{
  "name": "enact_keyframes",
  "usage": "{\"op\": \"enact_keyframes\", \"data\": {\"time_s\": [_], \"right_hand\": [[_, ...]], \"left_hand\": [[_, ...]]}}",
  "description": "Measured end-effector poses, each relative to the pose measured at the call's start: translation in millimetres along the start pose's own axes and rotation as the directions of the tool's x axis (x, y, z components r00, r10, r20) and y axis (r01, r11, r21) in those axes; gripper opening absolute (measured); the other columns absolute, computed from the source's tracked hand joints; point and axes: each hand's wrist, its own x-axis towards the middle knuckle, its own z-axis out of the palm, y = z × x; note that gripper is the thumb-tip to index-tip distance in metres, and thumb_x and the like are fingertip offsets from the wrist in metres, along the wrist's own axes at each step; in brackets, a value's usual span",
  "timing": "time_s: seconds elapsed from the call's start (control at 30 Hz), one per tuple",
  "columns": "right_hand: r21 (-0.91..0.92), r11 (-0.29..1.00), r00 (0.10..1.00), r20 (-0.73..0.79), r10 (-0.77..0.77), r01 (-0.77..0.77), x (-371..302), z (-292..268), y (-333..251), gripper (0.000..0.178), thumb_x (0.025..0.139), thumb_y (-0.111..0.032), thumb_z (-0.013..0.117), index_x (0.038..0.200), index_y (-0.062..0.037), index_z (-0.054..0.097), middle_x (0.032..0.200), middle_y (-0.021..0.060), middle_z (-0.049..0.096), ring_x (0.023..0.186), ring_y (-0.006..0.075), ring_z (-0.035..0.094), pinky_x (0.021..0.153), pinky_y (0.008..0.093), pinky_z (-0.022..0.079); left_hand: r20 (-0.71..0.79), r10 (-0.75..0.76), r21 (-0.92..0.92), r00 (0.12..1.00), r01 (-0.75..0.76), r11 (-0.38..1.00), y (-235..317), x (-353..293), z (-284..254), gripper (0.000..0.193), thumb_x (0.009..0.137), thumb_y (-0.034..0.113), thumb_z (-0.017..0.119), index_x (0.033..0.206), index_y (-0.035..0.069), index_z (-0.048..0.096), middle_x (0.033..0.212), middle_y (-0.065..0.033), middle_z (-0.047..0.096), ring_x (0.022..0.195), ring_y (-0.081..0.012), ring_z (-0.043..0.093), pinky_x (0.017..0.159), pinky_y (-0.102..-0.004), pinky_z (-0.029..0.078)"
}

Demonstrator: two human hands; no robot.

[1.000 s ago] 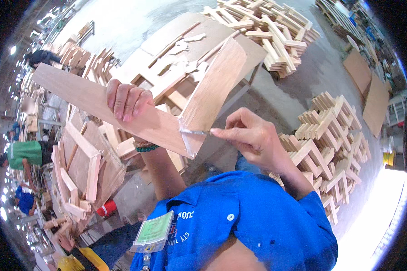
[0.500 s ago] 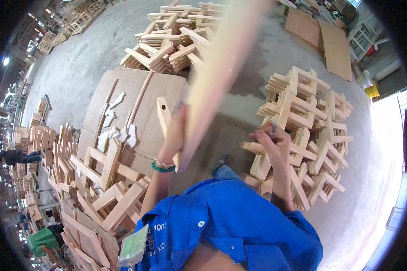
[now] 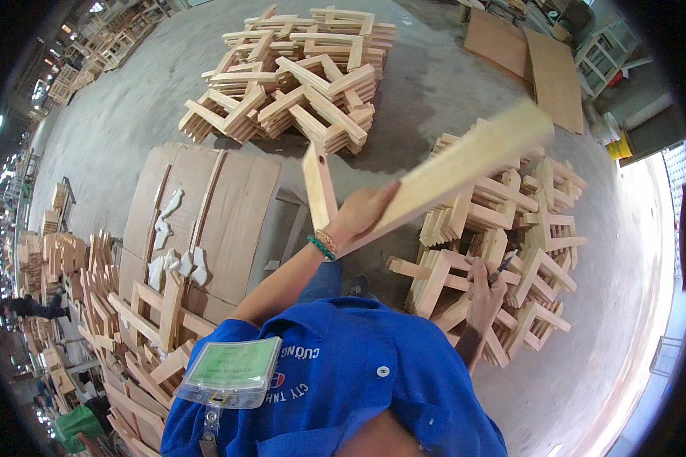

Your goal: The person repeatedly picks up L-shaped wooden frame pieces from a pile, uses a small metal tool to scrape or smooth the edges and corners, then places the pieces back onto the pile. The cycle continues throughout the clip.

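Observation:
My left hand [image 3: 363, 212] is closed around an angled wooden frame piece [image 3: 457, 174], held up in front of me. Its long bar slants up to the right, slightly blurred at the far end. A shorter arm with a dark round hole stands up left of the hand. Lower on the right, my right hand [image 3: 483, 298] pinches a slim, dark pen-like tool [image 3: 504, 263], its tip pointing up and to the right. Just behind that hand lies the right stack of wooden frame pieces [image 3: 503, 199]; whether the hand touches it I cannot tell.
Another stack of frame pieces [image 3: 312, 84] stands ahead on the concrete floor. Flattened cardboard [image 3: 240, 206] lies at left, bearing white scraps [image 3: 177, 266] and wooden strips. More frame pieces [image 3: 156, 305] are piled at lower left. Brown panels [image 3: 552, 80] lie at far right.
The frame piece has swung from near upright to a rightward slant, and my left hand has moved right. My right hand is lower and slightly farther right, still with the pen-like tool.

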Motion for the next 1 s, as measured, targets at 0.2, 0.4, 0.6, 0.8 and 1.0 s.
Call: {"op": "enact_keyframes", "data": {"time_s": [0.2,0.4,0.6,0.8,1.0], "right_hand": [[-0.307,0.916,0.923,0.358,-0.14,0.258,72,68,6,0.043,0.078,-0.022,0.072,0.116,-0.0048,0.062,0.126,0.0097,0.053,0.101,0.0196,0.058,0.079,0.0284,0.048],[-0.402,0.576,0.525,0.849,-0.058,0.712,167,187,-23,0.093,0.062,-0.022,0.08,0.142,-0.0192,0.032,0.148,0.0069,0.031,0.119,0.028,0.051,0.085,0.0367,0.051],[-0.258,0.497,0.274,0.961,0.041,0.829,256,291,-12,0.09,0.057,-0.015,0.079,0.136,-0.0178,0.036,0.134,0.0047,0.044,0.109,0.0274,0.056,0.078,0.0398,0.053],[-0.198,0.464,0.209,0.977,0.028,0.863,340,395,36,0.078,0.062,-0.015,0.078,0.13,-0.015,0.04,0.124,0.0089,0.049,0.1,0.0321,0.06,0.072,0.0429,0.054],[-0.234,0.329,0.205,0.971,0.122,0.915,445,491,136,0.071,0.064,-0.015,0.077,0.126,-0.0106,0.043,0.112,0.0129,0.053,0.095,0.0322,0.061,0.074,0.0446,0.053]], "left_hand": [[0.318,0.464,-0.946,0.827,0.245,0.21,-39,104,-62,0.033,0.094,0.04,0.045,0.077,0.013,0.052,0.061,-0.0026,0.048,0.058,-0.0154,0.051,0.059,-0.0242,0.043],[0.001,0.818,-0.812,0.575,0.479,-0.335,-77,184,-125,0.024,0.094,0.018,0.044,0.071,0.011,0.044,0.061,-0.0012,0.047,0.054,-0.0123,0.046,0.055,-0.0267,0.04],[0.044,0.616,-0.737,0.786,0.442,-0.511,-129,238,-180,0.021,0.094,0.021,0.043,0.078,0.008,0.05,0.072,-0.0028,0.053,0.065,-0.014,0.051,0.06,-0.029,0.042],[-0.138,-0.434,-0.852,0.89,0.117,0.51,-220,238,-278,0.055,0.095,0.04,0.045,0.135,0.003,0.041,0.119,-0.0114,0.057,0.106,-0.0198,0.058,0.089,-0.0309,0.045],[-0.218,-0.622,-0.928,0.752,0.038,0.37,-241,181,-259,0.041,0.096,0.034,0.048,0.125,0.005,0.049,0.113,-0.0092,0.061,0.097,-0.0178,0.062,0.08,-0.028,0.05]]}}
